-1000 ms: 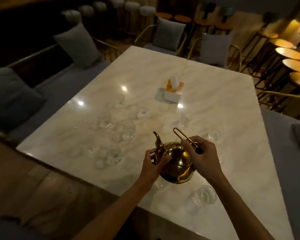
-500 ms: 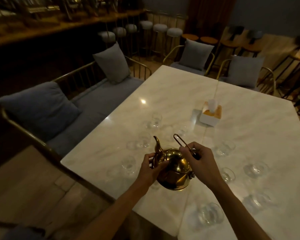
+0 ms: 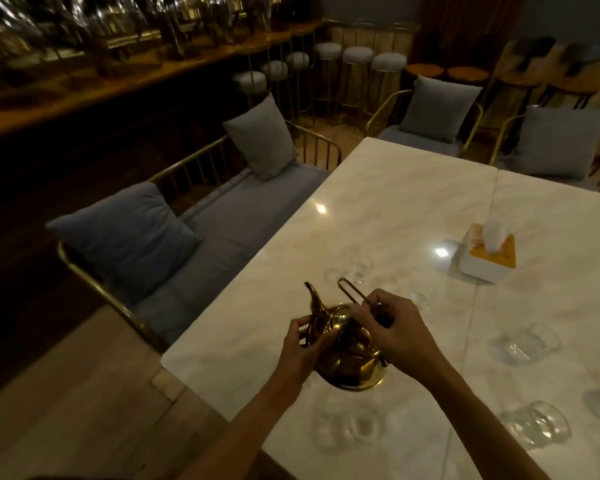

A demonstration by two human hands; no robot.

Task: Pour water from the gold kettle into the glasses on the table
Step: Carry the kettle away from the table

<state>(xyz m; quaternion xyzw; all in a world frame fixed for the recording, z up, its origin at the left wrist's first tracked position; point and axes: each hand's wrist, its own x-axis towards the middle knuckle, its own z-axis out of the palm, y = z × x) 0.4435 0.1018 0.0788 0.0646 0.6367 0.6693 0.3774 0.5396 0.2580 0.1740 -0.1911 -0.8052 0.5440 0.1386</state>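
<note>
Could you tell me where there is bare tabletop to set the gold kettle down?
The marble table is bare on its far half, beyond the tissue box. Nearer, glasses crowd the right side and a glass sits just below the gold kettle.

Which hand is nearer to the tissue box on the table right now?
Right. The right hand grips the gold kettle's handle on the side toward the tissue box; the left hand holds the kettle's spout side, farther away.

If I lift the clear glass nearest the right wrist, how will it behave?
The clear glass is probably fragile and light. Its smooth rounded wall may slip in fingers. Standing on the polished marble table, it could slide when pushed.
</note>
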